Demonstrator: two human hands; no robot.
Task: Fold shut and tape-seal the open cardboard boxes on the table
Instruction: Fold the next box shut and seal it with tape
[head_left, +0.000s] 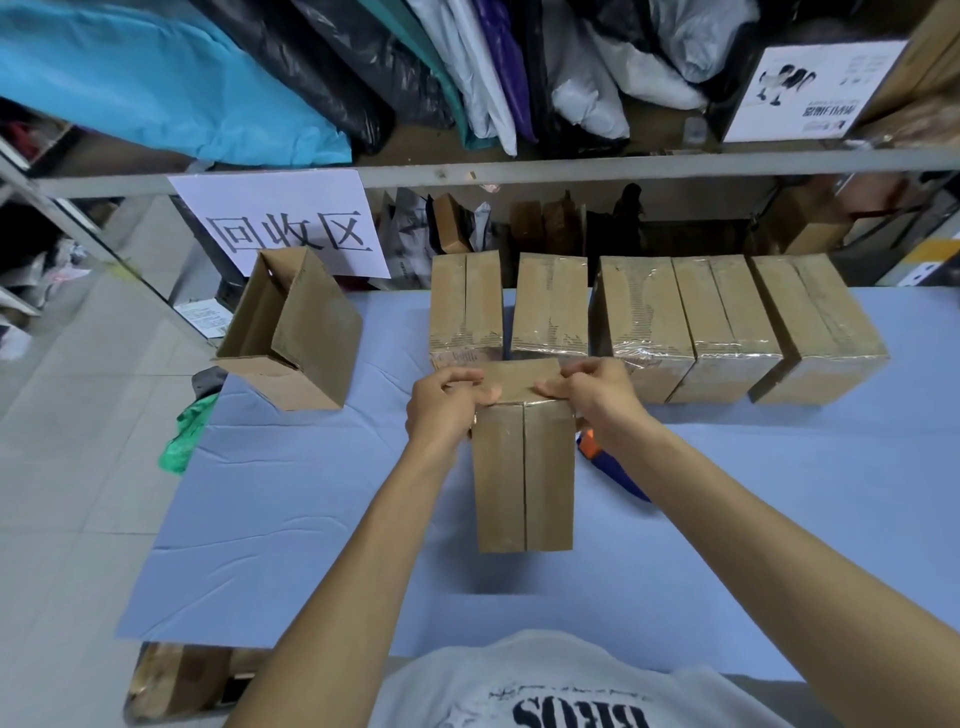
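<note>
Head view, item one: small corrugated cardboard box, centre of the blue table, long face up with two flaps meeting at an untaped centre seam; a shadow below its near end suggests it is raised or tilted there. Far end: end flap, folded over. Left hand pinches the flap's left corner, thumb above and fingers curled; right hand pinches the right corner likewise. Handling, as judged: light, since fingertips at one end appear to manage it; stiff across panels, yielding only at scored creases; dry, grippy board; crushable mid-panel, so best held at corners and folded edges. Item two: open box, on its side at the table's left edge, unsealed. Item three: five sealed boxes in a row along the far side, their tape glossy, probably slick. Item four: orange-and-blue tool, likely a tape dispenser, partly hidden behind the right wrist.
</note>
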